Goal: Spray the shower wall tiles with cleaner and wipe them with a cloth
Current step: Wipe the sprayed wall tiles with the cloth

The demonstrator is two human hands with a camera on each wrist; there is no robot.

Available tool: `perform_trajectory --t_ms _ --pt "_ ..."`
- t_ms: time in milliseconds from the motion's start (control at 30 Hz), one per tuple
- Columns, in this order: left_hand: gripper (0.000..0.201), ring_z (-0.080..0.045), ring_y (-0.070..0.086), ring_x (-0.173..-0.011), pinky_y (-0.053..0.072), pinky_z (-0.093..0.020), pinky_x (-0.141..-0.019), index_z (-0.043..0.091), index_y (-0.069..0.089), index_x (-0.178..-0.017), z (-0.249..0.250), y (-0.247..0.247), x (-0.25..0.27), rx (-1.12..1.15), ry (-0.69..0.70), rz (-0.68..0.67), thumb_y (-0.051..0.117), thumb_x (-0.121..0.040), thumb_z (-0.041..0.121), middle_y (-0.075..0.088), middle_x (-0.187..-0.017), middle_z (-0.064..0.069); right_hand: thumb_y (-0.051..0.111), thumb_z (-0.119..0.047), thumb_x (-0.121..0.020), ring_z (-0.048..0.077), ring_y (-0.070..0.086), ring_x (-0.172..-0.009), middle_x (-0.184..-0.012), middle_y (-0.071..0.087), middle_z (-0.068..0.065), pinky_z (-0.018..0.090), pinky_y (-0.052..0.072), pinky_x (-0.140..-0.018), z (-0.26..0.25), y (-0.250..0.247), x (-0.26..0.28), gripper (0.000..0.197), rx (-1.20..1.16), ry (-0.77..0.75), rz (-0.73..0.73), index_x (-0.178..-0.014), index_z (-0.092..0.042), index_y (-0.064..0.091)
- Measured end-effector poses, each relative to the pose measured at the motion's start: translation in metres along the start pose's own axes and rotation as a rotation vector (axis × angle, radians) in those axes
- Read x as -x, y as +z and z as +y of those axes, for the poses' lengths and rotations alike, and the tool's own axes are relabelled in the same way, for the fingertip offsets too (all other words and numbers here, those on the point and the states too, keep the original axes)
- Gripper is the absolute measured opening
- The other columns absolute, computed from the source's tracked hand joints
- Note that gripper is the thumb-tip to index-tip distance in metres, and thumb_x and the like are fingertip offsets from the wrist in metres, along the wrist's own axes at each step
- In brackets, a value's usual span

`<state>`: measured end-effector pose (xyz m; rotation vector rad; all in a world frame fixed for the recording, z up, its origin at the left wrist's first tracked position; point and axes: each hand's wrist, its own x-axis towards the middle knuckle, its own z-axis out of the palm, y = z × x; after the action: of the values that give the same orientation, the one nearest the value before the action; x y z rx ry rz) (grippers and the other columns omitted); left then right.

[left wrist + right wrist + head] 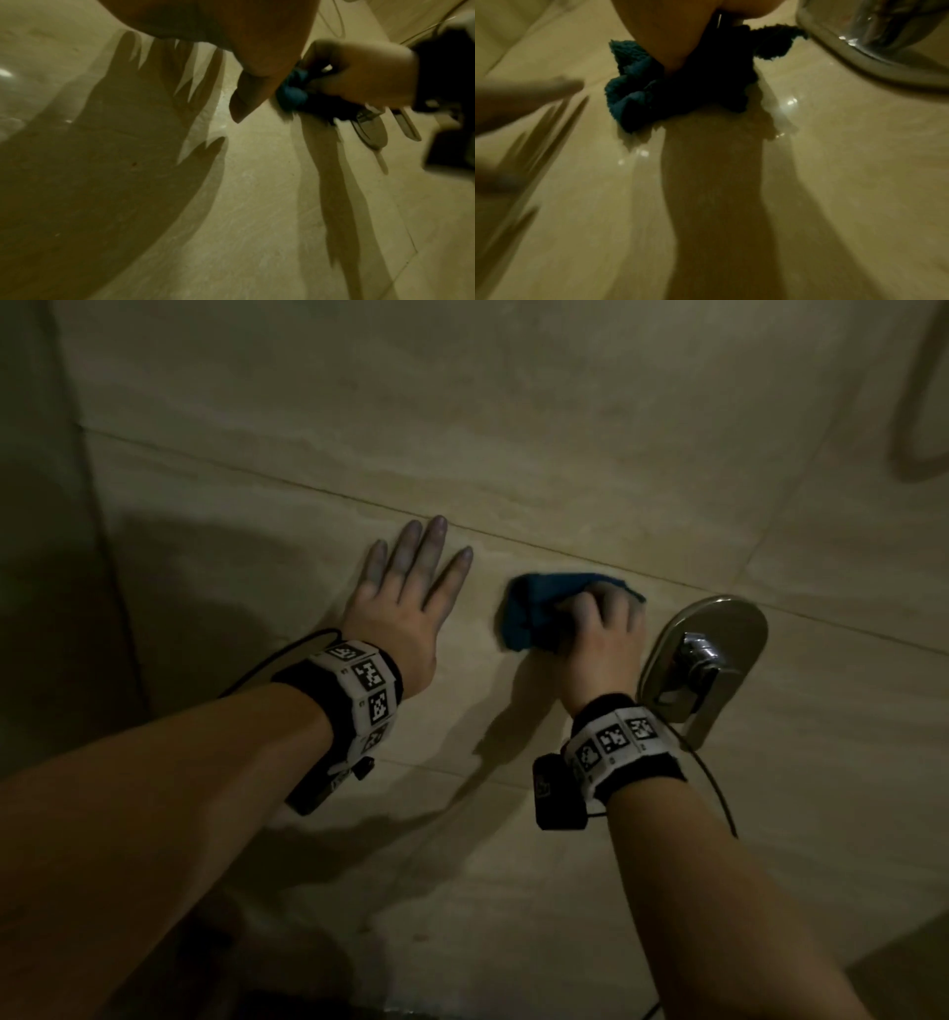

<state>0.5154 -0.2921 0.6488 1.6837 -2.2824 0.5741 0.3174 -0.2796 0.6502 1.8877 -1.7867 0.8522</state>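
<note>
A bunched blue cloth (534,613) is pressed against the beige wall tiles (513,428), with my right hand (601,629) gripping it, fingers curled over its top. In the right wrist view the cloth (639,89) bulges out to the left under the palm, and the tile below it shines wet. My left hand (405,593) lies flat on the wall to the left of the cloth, fingers straight and spread, holding nothing. The left wrist view shows my right hand (359,75) with the cloth (293,91) beyond my left thumb. No spray bottle is in view.
A chrome shower mixer plate with its lever (703,654) is fixed to the wall just right of my right hand; its rim (859,52) fills the upper right of the right wrist view. A hose (919,403) hangs at the upper right. A wall corner (87,505) runs down the left.
</note>
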Motion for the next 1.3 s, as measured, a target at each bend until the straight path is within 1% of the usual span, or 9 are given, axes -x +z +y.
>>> perform_trajectory --t_ms 67,300,433,600,833,933,1033,1167,1300 --pt "0.094 -0.032 -0.027 -0.142 -0.014 -0.046 -0.115 0.018 -0.04 -0.133 0.0 -0.002 0.001 -0.001 -0.004 -0.01 0.043 -0.091 0.031 -0.043 -0.147 -0.011 0.052 -0.008 -0.087 0.035 0.026 -0.133 -0.141 0.037 0.015 0.039 0.02 -0.111 0.004 -0.012 -0.008 0.035 0.005 0.004 0.029 -0.123 -0.011 0.053" --pt "0.095 -0.032 -0.027 -0.142 -0.014 -0.045 -0.115 0.018 -0.042 -0.13 0.005 -0.018 -0.004 0.015 0.041 -0.031 0.044 -0.09 0.03 -0.045 -0.144 -0.01 0.053 -0.004 -0.084 0.036 0.033 -0.128 -0.135 0.041 0.018 0.042 0.031 -0.107 -0.001 -0.032 -0.033 0.037 -0.147 0.166 0.198 -0.12 -0.008 0.055" --pt "0.096 -0.034 -0.024 -0.143 -0.014 -0.046 -0.116 0.019 -0.04 -0.13 0.005 -0.031 -0.013 0.006 0.106 -0.036 0.046 -0.089 0.029 -0.036 -0.151 -0.013 0.053 -0.002 -0.084 0.035 0.031 -0.128 -0.136 0.04 0.018 0.04 0.031 -0.107 -0.007 -0.038 -0.039 0.039 -0.237 0.232 0.222 -0.123 -0.008 0.054" --pt "0.095 -0.032 -0.026 -0.143 -0.021 -0.043 -0.111 0.023 -0.038 -0.133 0.006 -0.05 -0.03 0.042 0.152 0.03 0.046 -0.089 0.026 -0.046 -0.139 -0.003 0.052 0.0 -0.084 0.037 0.034 -0.127 -0.134 0.042 0.021 0.041 0.033 -0.107 -0.004 -0.061 -0.066 0.041 -0.209 0.21 0.303 -0.124 -0.008 0.054" --pt "0.093 -0.031 -0.029 -0.142 -0.027 -0.042 -0.107 0.02 -0.036 -0.137 0.01 -0.055 -0.035 -0.007 0.123 0.035 0.044 -0.09 0.025 -0.05 -0.135 -0.006 0.054 -0.002 -0.083 0.04 0.037 -0.124 -0.132 0.045 0.023 0.044 0.036 -0.103 0.001 -0.076 -0.083 0.041 -0.188 0.171 0.339 -0.123 -0.006 0.055" --pt "0.094 -0.031 -0.028 -0.142 -0.034 -0.039 -0.101 0.02 -0.035 -0.137 0.006 -0.053 -0.03 0.019 0.13 0.024 0.045 -0.089 0.025 -0.049 -0.136 -0.004 0.055 0.0 -0.082 0.042 0.036 -0.124 -0.133 0.045 0.023 0.047 0.037 -0.103 -0.001 -0.061 -0.065 0.041 -0.161 0.157 0.277 -0.123 -0.006 0.055" --pt "0.093 -0.033 -0.028 -0.142 -0.027 -0.043 -0.108 0.018 -0.031 -0.143 0.004 -0.051 -0.027 -0.019 0.109 -0.027 0.045 -0.09 0.026 -0.05 -0.134 -0.006 0.051 -0.001 -0.086 0.034 0.025 -0.131 -0.142 0.039 0.018 0.047 0.032 -0.108 -0.006 -0.04 -0.033 0.043 -0.106 0.136 0.074 -0.128 -0.01 0.052" --pt "0.091 -0.034 -0.029 -0.141 -0.017 -0.047 -0.113 0.017 -0.032 -0.142 0.004 -0.06 -0.031 -0.067 0.098 -0.047 0.042 -0.091 0.029 -0.051 -0.133 -0.009 0.042 -0.007 -0.094 0.028 0.01 -0.141 -0.153 0.019 0.008 0.036 0.009 -0.117 -0.01 -0.024 -0.003 0.049 -0.025 0.143 -0.181 -0.14 -0.02 0.035" --pt "0.092 -0.033 -0.031 -0.14 -0.019 -0.048 -0.112 0.017 -0.036 -0.139 0.005 -0.073 -0.039 -0.102 0.089 -0.064 0.042 -0.092 0.029 -0.054 -0.13 -0.009 0.048 -0.006 -0.09 0.029 0.019 -0.137 -0.148 0.027 0.01 0.037 0.016 -0.115 -0.009 -0.029 -0.013 0.048 -0.054 0.136 -0.125 -0.136 -0.018 0.041"
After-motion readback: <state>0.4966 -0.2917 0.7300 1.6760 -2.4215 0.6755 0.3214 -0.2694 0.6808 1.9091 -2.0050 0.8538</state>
